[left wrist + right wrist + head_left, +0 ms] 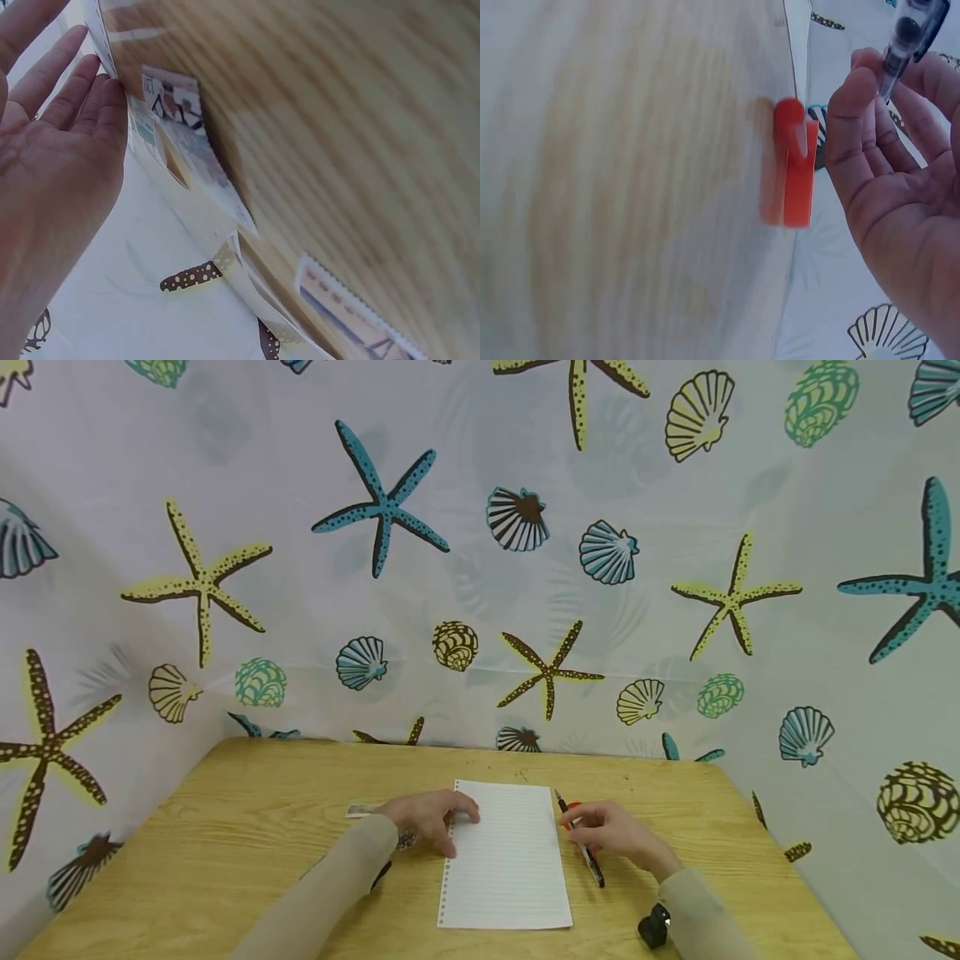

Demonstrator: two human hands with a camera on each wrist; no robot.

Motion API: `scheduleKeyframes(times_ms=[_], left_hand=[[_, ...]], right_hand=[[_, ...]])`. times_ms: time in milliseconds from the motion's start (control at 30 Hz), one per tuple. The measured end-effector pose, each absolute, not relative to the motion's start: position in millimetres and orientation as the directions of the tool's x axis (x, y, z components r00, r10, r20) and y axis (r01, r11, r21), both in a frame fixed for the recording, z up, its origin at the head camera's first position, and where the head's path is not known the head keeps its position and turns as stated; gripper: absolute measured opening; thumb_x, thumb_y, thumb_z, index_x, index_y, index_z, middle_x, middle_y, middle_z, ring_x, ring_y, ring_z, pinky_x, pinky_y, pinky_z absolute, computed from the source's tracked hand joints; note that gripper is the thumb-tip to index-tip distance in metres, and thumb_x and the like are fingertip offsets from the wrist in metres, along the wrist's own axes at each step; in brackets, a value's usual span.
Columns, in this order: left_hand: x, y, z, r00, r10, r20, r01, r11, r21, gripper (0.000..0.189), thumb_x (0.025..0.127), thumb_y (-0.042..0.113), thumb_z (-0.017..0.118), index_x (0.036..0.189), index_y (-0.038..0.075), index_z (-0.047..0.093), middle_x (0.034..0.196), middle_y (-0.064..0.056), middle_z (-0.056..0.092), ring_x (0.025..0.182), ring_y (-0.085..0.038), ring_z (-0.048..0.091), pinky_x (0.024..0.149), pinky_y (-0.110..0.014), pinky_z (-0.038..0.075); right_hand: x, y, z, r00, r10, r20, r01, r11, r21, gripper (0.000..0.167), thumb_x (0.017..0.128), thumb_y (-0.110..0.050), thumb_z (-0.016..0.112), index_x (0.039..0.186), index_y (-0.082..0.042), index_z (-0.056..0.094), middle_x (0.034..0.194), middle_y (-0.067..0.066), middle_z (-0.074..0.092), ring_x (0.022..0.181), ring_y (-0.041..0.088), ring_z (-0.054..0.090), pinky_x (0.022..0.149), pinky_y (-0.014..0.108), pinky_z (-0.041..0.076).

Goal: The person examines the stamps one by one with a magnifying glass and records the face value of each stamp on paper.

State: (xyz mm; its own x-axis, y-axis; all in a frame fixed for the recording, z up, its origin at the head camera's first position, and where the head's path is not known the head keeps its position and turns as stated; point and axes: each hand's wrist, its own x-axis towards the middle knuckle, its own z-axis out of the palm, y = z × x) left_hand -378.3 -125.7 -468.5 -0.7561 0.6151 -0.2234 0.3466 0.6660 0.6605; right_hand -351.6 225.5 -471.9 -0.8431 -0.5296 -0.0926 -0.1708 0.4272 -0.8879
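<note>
A white lined sheet of paper (506,860) with punched holes down its left edge lies on the wooden table. My left hand (431,817) rests at that edge, fingers spread, thumb and fingertips on or just over the sheet. Right of the paper, my right hand (611,833) pinches a pen (590,862) with a clear barrel and dark parts between thumb and fingers. In the right wrist view the pen's clear barrel (904,41) shows at the fingertips. A bright orange object (799,187) stands on the table by the right hand, mostly hidden by it in the head view.
Several stamp-like paper pieces with perforated edges lie left of the sheet, among them a curled one (176,101) and a flatter one (352,315). A small black device (655,927) is at the right wrist. A cloth (465,568) with starfish and shells surrounds the table.
</note>
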Motion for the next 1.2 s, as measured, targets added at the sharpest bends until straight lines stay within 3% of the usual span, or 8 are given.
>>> scheduleKeyframes(times_ms=[200,433,567,767,867,1000,1200], left_hand=[[-378,-125,-471,-0.762,0.608,-0.223,0.337,0.667,0.664,0.057,0.074,0.004,0.084,0.126,0.015,0.063,0.15,-0.007,0.045,0.137,-0.028,0.041,0.111,-0.046,0.038],[-380,-125,-475,-0.768,0.602,-0.219,0.337,0.67,0.661,0.058,0.073,0.006,0.085,0.126,0.015,0.064,0.149,-0.006,0.046,0.133,-0.024,0.044,0.109,-0.045,0.039],[-381,-125,-476,-0.765,0.606,-0.216,0.348,0.672,0.654,0.059,0.073,0.006,0.085,0.127,0.015,0.064,0.149,-0.006,0.047,0.134,-0.025,0.044,0.109,-0.045,0.039],[-381,-123,-475,-0.764,0.607,-0.217,0.355,0.677,0.645,0.057,0.073,0.008,0.086,0.126,0.015,0.064,0.149,-0.006,0.047,0.135,-0.026,0.044,0.111,-0.045,0.038],[-381,-124,-475,-0.767,0.601,-0.224,0.345,0.68,0.647,0.057,0.074,0.008,0.085,0.126,0.016,0.065,0.149,-0.005,0.047,0.133,-0.024,0.045,0.11,-0.045,0.038],[-381,-124,-476,-0.768,0.596,-0.233,0.334,0.684,0.649,0.057,0.074,0.007,0.085,0.126,0.017,0.065,0.149,-0.004,0.047,0.134,-0.024,0.044,0.111,-0.045,0.037],[-383,-123,-476,-0.776,0.585,-0.234,0.342,0.703,0.623,0.057,0.073,0.008,0.085,0.125,0.017,0.065,0.148,-0.003,0.048,0.125,-0.021,0.048,0.109,-0.045,0.038]], right_hand=[[-350,211,-472,-0.833,-0.544,-0.099,-0.16,0.408,-0.899,0.036,0.096,-0.02,0.063,0.128,-0.003,0.062,0.102,0.017,0.07,0.067,0.016,0.054,0.057,0.028,0.046],[-354,191,-474,-0.828,-0.55,-0.113,-0.139,0.395,-0.908,0.036,0.095,-0.021,0.064,0.126,-0.004,0.063,0.099,0.007,0.073,0.081,0.013,0.062,0.073,0.029,0.053],[-353,181,-472,-0.814,-0.565,-0.135,-0.104,0.37,-0.923,0.036,0.097,-0.024,0.062,0.126,-0.003,0.062,0.098,0.008,0.073,0.084,0.015,0.064,0.075,0.03,0.052],[-352,167,-474,-0.775,-0.617,-0.138,0.042,0.167,-0.985,0.037,0.103,-0.019,0.047,0.124,0.011,0.055,0.089,0.005,0.068,0.076,0.014,0.064,0.071,0.027,0.055],[-352,164,-473,-0.756,-0.644,-0.119,0.104,0.061,-0.993,0.027,0.103,-0.009,0.042,0.118,0.006,0.058,0.088,0.004,0.069,0.075,0.012,0.065,0.071,0.026,0.056],[-351,164,-469,-0.742,-0.664,-0.094,0.138,-0.013,-0.99,0.022,0.098,0.004,0.048,0.111,-0.007,0.062,0.09,0.004,0.072,0.08,0.013,0.068,0.073,0.026,0.058],[-352,161,-467,-0.73,-0.681,-0.047,0.124,-0.065,-0.99,0.017,0.096,-0.005,0.06,0.113,-0.004,0.057,0.094,0.002,0.073,0.083,0.011,0.068,0.075,0.024,0.057]])
